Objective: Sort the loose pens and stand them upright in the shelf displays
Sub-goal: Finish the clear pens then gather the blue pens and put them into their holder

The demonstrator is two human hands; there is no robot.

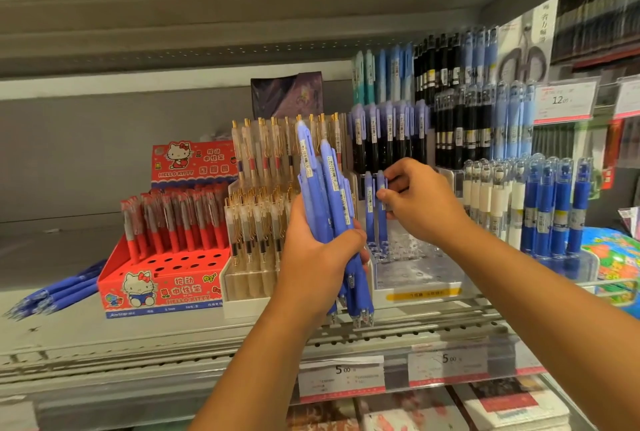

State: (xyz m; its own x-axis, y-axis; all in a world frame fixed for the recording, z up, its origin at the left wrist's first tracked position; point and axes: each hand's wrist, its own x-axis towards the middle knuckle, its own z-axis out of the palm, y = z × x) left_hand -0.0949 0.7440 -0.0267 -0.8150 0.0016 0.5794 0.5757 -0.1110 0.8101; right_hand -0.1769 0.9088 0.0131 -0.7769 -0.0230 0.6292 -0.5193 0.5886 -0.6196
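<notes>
I count two hands, left (313, 257) and right (420, 200). Two blue pens (375, 208) stand in the clear display (415, 271) at centre. One red box (162, 288) sits at lower left, and two price tags (341, 377) read 5.00 along the bottom shelf edge.

**Blues, reds and gold on a grey shelf**

The pens (325, 208) are periwinkle blue with white barcode labels. The box (162, 288) is red, printed with a white cat and yellow lettering. The clear pens (256, 222) carry gold clips. The shelf (138, 337) is grey. The tags (341, 377) are white, edged red.
</notes>
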